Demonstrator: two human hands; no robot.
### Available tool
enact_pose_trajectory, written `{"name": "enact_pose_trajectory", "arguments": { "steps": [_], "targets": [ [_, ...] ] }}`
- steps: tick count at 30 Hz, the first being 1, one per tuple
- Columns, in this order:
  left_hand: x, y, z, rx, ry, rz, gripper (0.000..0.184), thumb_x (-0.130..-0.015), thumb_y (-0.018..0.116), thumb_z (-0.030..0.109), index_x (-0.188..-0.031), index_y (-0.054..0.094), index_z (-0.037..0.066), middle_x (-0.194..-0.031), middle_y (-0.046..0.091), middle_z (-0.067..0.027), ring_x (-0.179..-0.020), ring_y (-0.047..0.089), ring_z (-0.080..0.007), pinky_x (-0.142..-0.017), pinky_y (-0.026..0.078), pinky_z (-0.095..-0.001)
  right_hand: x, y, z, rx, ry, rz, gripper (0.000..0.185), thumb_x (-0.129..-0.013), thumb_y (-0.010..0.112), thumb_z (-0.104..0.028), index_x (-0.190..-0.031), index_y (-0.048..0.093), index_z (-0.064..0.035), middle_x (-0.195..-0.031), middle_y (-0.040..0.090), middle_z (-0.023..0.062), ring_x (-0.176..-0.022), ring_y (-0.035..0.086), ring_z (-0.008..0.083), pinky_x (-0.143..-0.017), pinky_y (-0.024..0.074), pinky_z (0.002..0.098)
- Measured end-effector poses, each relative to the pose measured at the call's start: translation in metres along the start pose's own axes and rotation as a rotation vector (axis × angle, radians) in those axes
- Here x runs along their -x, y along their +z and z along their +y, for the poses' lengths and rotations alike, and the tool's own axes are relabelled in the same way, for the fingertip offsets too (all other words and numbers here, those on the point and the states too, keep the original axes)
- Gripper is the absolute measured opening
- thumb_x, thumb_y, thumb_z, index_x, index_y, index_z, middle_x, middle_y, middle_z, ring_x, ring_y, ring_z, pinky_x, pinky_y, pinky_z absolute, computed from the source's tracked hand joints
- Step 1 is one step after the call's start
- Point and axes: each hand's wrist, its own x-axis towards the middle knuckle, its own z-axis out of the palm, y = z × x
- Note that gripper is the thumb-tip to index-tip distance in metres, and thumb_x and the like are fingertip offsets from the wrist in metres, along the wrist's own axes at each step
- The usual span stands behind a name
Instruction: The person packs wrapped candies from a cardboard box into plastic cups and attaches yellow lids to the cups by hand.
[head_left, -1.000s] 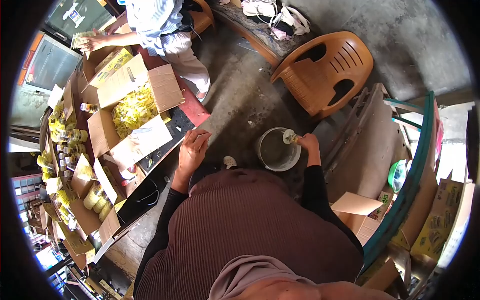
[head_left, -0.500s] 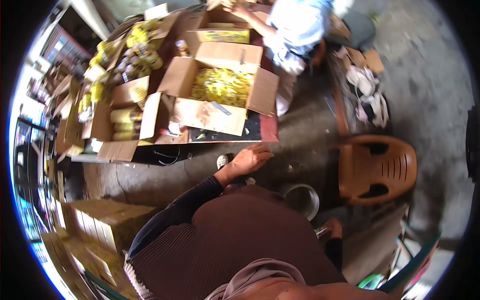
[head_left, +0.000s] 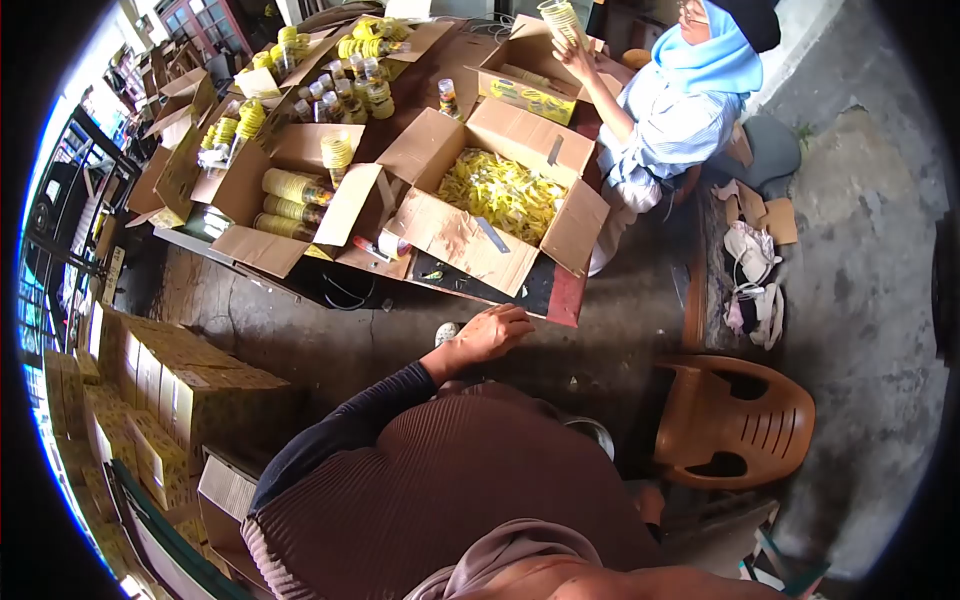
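Observation:
My left hand (head_left: 487,335) is in front of my body, near the table's red front corner (head_left: 568,296). Its fingers are curled loosely together, and nothing shows in them. Low at my right side, my right hand (head_left: 648,503) is mostly hidden behind my body, so its fingers cannot be made out. Closest on the table is an open cardboard box (head_left: 425,230) filled with yellow packets (head_left: 500,190). Left of it, another open box (head_left: 262,250) contains stacked yellow-rimmed cups (head_left: 292,200).
A co-worker (head_left: 665,130) across the table raises a stack of cups (head_left: 562,20). More cups (head_left: 350,95) stand among boxes at the back. An orange plastic chair (head_left: 740,425) is at my right, a metal pot (head_left: 592,435) beside me. Stacked cartons (head_left: 190,380) are at left.
The view has tilted up and shifted, so the table sits lower and further right. My right hand has dropped mostly out of sight; the shiny item by it is hidden now. The co-worker's cups are visible.

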Motion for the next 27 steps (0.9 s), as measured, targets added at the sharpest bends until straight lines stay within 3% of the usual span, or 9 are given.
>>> {"name": "enact_pose_trajectory", "arguments": {
  "steps": [3, 5, 9, 11, 13, 17, 21, 24, 27],
  "targets": [
    [0.008, -0.003, -0.002, -0.010, -0.023, 0.006, 0.019, -0.082, 0.063, 0.009, -0.100, 0.064, 0.003, -0.100, 0.062, -0.0104, -0.095, 0.061, -0.0280, -0.083, 0.049, -0.0372, 0.020, -0.016, -0.007, 0.002, -0.033, -0.143, 0.036, -0.064, 0.080, -0.038, -0.088, 0.073, -0.0116, -0.104, 0.068, 0.0139, -0.098, 0.066, 0.0293, -0.075, 0.0547, 0.0453],
    [0.014, 0.000, -0.001, -0.017, -0.040, 0.021, 0.019, -0.082, 0.063, 0.010, -0.100, 0.064, 0.004, -0.099, 0.062, -0.0096, -0.094, 0.061, -0.0279, -0.082, 0.049, -0.0376, 0.005, 0.007, -0.003, -0.116, -0.043, 0.254, 0.035, -0.066, 0.079, -0.035, -0.091, 0.071, -0.0122, -0.099, 0.068, 0.0156, -0.095, 0.066, 0.0326, -0.076, 0.0540, 0.0455],
    [0.018, 0.001, -0.002, 0.000, -0.054, -0.004, 0.020, -0.083, 0.062, 0.011, -0.101, 0.064, 0.005, -0.098, 0.061, -0.0092, -0.094, 0.060, -0.0282, -0.081, 0.049, -0.0383, -0.018, 0.019, 0.002, -0.102, -0.266, 0.349, 0.038, -0.069, 0.076, -0.034, -0.096, 0.068, -0.0088, -0.094, 0.067, 0.0187, -0.093, 0.065, 0.0361, -0.079, 0.0528, 0.0450],
    [0.021, 0.002, 0.001, 0.003, -0.079, -0.023, 0.021, -0.083, 0.063, 0.012, -0.103, 0.063, 0.005, -0.098, 0.061, -0.0096, -0.095, 0.060, -0.0287, -0.081, 0.050, -0.0386, -0.033, -0.016, -0.028, -0.402, -0.151, 0.381, 0.042, -0.070, 0.075, -0.036, -0.099, 0.067, -0.0061, -0.098, 0.064, 0.0199, -0.096, 0.062, 0.0369, -0.080, 0.0515, 0.0445],
    [0.021, 0.007, 0.001, 0.046, -0.095, -0.042, 0.022, -0.083, 0.063, 0.013, -0.104, 0.064, 0.005, -0.099, 0.061, -0.0097, -0.096, 0.060, -0.0292, -0.082, 0.049, -0.0388, -0.011, -0.076, -0.063, -0.687, -0.211, 0.385, 0.040, -0.072, 0.075, -0.032, -0.101, 0.066, -0.0051, -0.107, 0.060, 0.0201, -0.100, 0.060, 0.0362, -0.083, 0.0498, 0.0425],
    [0.009, 0.004, 0.010, 0.210, -0.167, -0.079, 0.035, -0.084, 0.067, 0.022, -0.114, 0.061, 0.005, -0.109, 0.061, -0.0130, -0.103, 0.058, -0.0333, -0.087, 0.049, -0.0399, 0.053, -0.189, -0.154, -1.101, -0.506, 0.687, 0.031, -0.077, 0.074, -0.015, -0.105, 0.065, -0.0042, -0.107, 0.059, 0.0147, -0.097, 0.060, 0.0251, -0.085, 0.0479, 0.0362],
    [-0.006, 0.009, 0.008, 0.105, -0.172, -0.054, 0.064, -0.079, 0.074, 0.030, -0.131, 0.048, 0.002, -0.121, 0.057, -0.0177, -0.112, 0.056, -0.0338, -0.094, 0.047, -0.0389, 0.087, -0.260, -0.231, -1.709, -0.916, 0.358, 0.038, -0.087, 0.065, -0.005, -0.123, 0.052, -0.0035, -0.118, 0.057, 0.0098, -0.105, 0.058, 0.0203, -0.089, 0.0489, 0.0320],
    [-0.027, -0.018, 0.018, 0.531, -0.275, -0.025, 0.099, -0.072, 0.083, 0.033, -0.142, 0.025, -0.006, -0.131, 0.049, -0.0212, -0.124, 0.049, -0.0258, -0.100, 0.042, -0.0378, 0.115, -0.296, -0.278, -1.926, -1.073, 0.148, 0.039, -0.090, 0.060, -0.003, -0.125, 0.046, -0.0013, -0.119, 0.056, 0.0098, -0.109, 0.057, 0.0209, -0.090, 0.0494, 0.0325],
    [-0.039, -0.030, 0.019, 0.924, -0.324, 0.121, 0.097, -0.068, 0.086, 0.019, -0.143, 0.026, 0.000, -0.132, 0.048, -0.0124, -0.123, 0.047, -0.0207, -0.101, 0.042, -0.0339, 0.105, -0.301, -0.311, -1.967, -1.213, -0.070, 0.034, -0.091, 0.059, -0.004, -0.122, 0.046, -0.0009, -0.118, 0.057, 0.0093, -0.109, 0.057, 0.0196, -0.089, 0.0496, 0.0322]
  ]
}}
